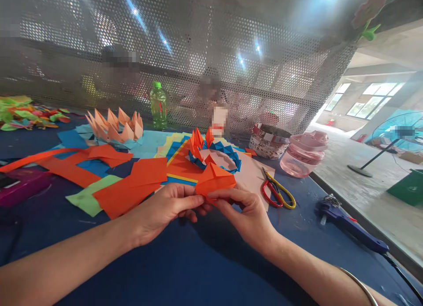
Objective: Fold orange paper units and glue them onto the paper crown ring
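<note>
Between my two hands is a folded orange paper piece (216,178) with a pointed top, held above the blue table. My left hand (175,202) pinches its lower left corner with thumb and fingers. On the other side, my right hand (243,204) grips its lower right edge, thumb in front. Just behind it lies a ring of folded blue paper (234,158) with several orange points (197,143) standing on its left part. Orange paper sheets (135,184) and a light green sheet (94,193) lie left of my hands.
Scissors (279,191) with red and yellow handles and a blue glue gun (353,226) lie to the right. A peach paper crown (115,127), a green bottle (158,105), a patterned basket (269,140) and a pink jug (304,154) stand behind. A perforated metal screen (185,46) closes the back.
</note>
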Demonstrator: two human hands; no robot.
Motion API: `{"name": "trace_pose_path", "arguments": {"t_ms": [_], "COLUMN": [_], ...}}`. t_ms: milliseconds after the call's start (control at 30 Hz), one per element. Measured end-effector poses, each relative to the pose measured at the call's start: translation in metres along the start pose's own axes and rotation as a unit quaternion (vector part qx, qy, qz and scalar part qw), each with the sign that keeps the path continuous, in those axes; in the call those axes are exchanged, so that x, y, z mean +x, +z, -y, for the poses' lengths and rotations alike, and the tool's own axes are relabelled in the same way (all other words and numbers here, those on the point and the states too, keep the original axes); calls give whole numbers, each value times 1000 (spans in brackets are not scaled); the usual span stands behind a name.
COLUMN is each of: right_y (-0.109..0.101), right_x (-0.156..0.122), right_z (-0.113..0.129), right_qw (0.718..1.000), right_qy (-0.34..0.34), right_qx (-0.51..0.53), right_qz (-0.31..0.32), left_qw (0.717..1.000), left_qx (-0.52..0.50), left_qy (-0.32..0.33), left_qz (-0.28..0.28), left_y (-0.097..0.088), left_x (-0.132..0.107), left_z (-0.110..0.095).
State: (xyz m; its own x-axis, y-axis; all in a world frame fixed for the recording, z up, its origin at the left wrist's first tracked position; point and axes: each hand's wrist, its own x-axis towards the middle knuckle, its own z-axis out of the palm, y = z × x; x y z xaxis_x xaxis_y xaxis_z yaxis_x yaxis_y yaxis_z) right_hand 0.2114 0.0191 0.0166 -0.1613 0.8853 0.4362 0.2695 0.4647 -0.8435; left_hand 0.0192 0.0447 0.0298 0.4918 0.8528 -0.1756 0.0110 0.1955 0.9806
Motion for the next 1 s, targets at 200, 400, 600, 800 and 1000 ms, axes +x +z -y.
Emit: {"name": "trace_pose_path", "arguments": {"t_ms": [200,400,600,800,1000], "right_y": [1,3,-1,-7,-10], "right_x": [0,1,3,5,8], "right_z": [-2,-3,1,-6,-12], "right_qw": [998,993,988,991,990], "right_qy": [59,62,74,104,70], "right_qx": [10,104,120,3,-116], "right_qz": [-5,-13,70,89,44], "left_qw": [998,994,995,989,986], "left_qx": [58,94,-18,124,143], "left_qy": [24,51,61,23,-2], "left_qz": [10,19,-81,-77,-88], "left_y": [-1,1,-5,-7,-5], "left_x": [1,-3,-2,6,8], "left_z": [0,-8,-18,-8,-9]}}
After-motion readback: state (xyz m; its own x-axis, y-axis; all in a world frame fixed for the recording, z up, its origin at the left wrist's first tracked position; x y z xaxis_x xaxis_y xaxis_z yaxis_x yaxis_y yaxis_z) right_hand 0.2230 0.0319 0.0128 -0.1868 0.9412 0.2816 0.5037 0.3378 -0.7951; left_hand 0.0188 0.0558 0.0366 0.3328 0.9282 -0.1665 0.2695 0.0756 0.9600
